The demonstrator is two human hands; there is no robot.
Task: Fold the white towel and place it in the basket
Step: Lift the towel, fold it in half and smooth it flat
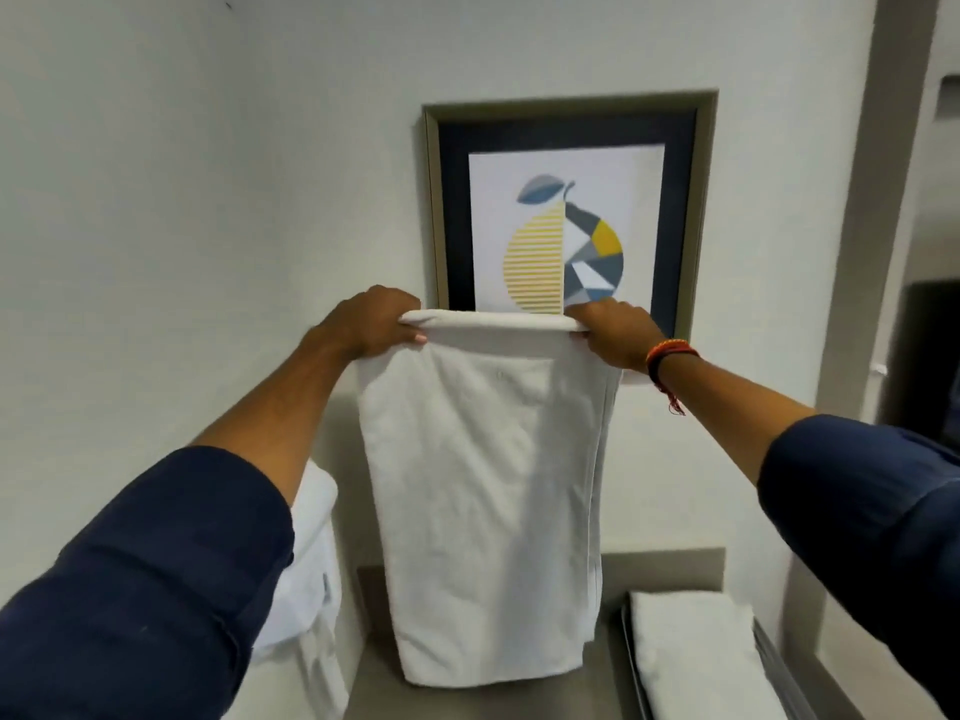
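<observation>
Gripping the top fold at both ends: left hand (375, 322) clenched on the left end of the white towel (488, 491), fingers curled over the rolled top edge; right hand (615, 332) clenched on the right end, with a red-orange thread band on its wrist. Both arms are stretched forward and up in dark blue sleeves.

Towel hangs straight down from the two hands, held in the air in front of the wall, its top edge level and taut between them. It is already doubled: stacked layer edges show down the right side, so I judge at least one lengthwise fold is done. Bottom hem dangles just above the grey counter (675, 566); can't tell if it touches.

Outward: the framed pear print (569, 220) sits behind the hands, partly covered by the top edge. Lower right, the basket (779, 662) already holds a folded white towel, well below and right of the right hand. More white cloth is piled lower left under the left sleeve.

Left to do, by my read: fold the length down to a compact size, then drop it into the basket. Roughly mid-task.
</observation>
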